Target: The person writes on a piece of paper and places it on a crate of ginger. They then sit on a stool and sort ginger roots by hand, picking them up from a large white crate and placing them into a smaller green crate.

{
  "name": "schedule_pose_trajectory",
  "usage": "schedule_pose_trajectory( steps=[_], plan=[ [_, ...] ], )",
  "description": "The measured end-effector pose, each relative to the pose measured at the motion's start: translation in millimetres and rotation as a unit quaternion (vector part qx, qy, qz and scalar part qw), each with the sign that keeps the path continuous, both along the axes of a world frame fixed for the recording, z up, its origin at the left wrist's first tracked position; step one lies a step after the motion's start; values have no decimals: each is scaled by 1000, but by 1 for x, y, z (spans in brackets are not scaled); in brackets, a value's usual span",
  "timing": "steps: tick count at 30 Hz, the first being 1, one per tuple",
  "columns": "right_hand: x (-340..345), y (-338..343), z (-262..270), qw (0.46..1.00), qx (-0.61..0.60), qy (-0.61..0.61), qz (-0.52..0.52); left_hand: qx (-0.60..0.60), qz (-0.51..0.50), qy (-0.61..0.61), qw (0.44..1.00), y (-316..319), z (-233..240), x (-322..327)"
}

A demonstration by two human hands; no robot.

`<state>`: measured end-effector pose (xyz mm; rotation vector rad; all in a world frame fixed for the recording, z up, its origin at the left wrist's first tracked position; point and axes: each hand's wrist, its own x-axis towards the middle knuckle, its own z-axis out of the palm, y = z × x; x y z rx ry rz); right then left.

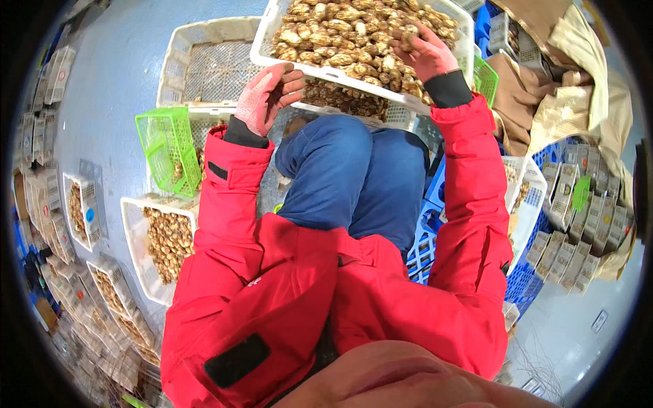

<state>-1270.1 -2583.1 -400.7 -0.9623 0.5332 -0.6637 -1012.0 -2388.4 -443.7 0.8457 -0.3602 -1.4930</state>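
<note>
A white plastic crate [357,76] full of knobbly brown-and-cream produce [342,35] stands before my knees. Whether the pieces are mushrooms or bulbs, I cannot tell. My right hand [431,53], in a pink glove with a black cuff, is over the crate's right side. One pale brown piece [409,36] is pinched in its fingers. At the crate's near left corner is my left hand [266,97], also gloved, palm turned inward, fingers apart and nothing visible in them. Below the full crate, another crate [400,115] holds darker brown pieces.
A nearly bare white crate [168,76] lies at the upper left. Left of my knees are a green basket [168,148] and a white bin [133,239] of small pieces. Blue plastic crates [426,245] and brown cloth [515,97] lie on my right.
</note>
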Motion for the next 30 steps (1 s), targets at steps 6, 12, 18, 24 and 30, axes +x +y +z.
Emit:
schedule_pose_trajectory(
  steps=[6, 12, 18, 24, 30],
  plan=[
    [-17, 8, 5, 994, 3, 93, -49, 134, 193, 83, 969, 42, -89, 43],
    [-18, 12, -4, 995, -33, 91, 23, 190, 465, 195, 842, 91, -194, 112],
    [-55, 13, -15, 995, 2, 100, -1, 129, 654, 330, 668, 112, -212, 155],
    [-49, 25, -13, 982, 21, 179, -55, 121, 673, 342, 645, 155, -272, 199],
    [-48, 21, -13, 985, -19, 172, -25, 79, 637, 367, 673, 116, -267, 177]
  ],
)
